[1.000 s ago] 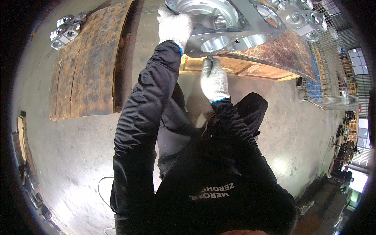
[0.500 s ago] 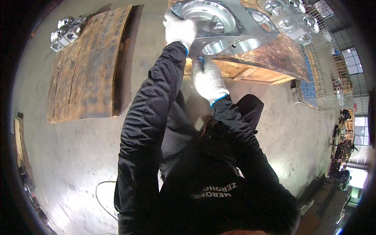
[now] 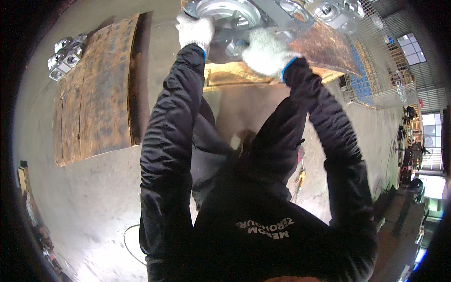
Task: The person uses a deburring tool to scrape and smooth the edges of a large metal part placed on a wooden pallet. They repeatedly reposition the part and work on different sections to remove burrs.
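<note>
While both white-gloved hands clamp large round silver metal casting [image 3: 230,16] at rusty pallet [image 3: 324,44] edge — left hand [image 3: 195,30] on rim, right hand [image 3: 265,47] underneath — heavy part could slip, drop toward legs.

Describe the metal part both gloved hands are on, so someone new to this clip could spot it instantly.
Start at the rusty steel plate at the top of the view. On its near edge sits a large silvery cast housing with a wide round bore. The left hand and right hand grip it; unlike the smaller castings behind it, it is the one being held.
</note>
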Tool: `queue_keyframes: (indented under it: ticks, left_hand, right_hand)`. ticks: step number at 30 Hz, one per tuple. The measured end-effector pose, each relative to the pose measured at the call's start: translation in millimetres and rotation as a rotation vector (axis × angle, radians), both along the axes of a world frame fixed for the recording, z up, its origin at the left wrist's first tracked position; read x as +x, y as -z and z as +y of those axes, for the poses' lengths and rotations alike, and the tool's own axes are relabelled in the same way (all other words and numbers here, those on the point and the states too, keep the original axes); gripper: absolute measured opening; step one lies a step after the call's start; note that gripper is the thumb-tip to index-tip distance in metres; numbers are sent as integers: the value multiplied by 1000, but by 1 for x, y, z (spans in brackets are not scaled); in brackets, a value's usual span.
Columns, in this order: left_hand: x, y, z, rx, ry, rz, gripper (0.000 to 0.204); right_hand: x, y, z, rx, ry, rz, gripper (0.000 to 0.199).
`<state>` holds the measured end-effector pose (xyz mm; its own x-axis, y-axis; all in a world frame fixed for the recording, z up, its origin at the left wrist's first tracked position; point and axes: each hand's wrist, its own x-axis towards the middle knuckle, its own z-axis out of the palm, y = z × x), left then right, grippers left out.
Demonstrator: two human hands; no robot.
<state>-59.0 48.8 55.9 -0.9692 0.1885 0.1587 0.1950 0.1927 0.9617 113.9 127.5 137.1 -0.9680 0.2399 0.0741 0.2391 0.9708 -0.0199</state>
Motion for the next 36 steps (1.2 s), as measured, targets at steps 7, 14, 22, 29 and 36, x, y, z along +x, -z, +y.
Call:
queue_keyframes:
  ticks: [7, 14, 22, 29, 36]
  left_hand:
    - [15, -9, -2, 130, -35, 131, 50]
    - [6, -19, -14, 36, 69, 14, 70]
    - [6, -12, -11, 281, 165, -83, 64]
    - [-12, 6, -18, 242, 193, -72, 77]
    - [2, 3, -11, 137, 104, -77, 74]
  right_hand:
    - [6, -49, 21, -64, 48, -122, 33]
    - [16, -52, 50, 42, 41, -170, 37]
    - [43, -11, 75, -423, -65, 287, 36]
    - [64, 87, 80, -697, 78, 456, 34]
    - [50, 159, 31, -708, 248, 793, 34]
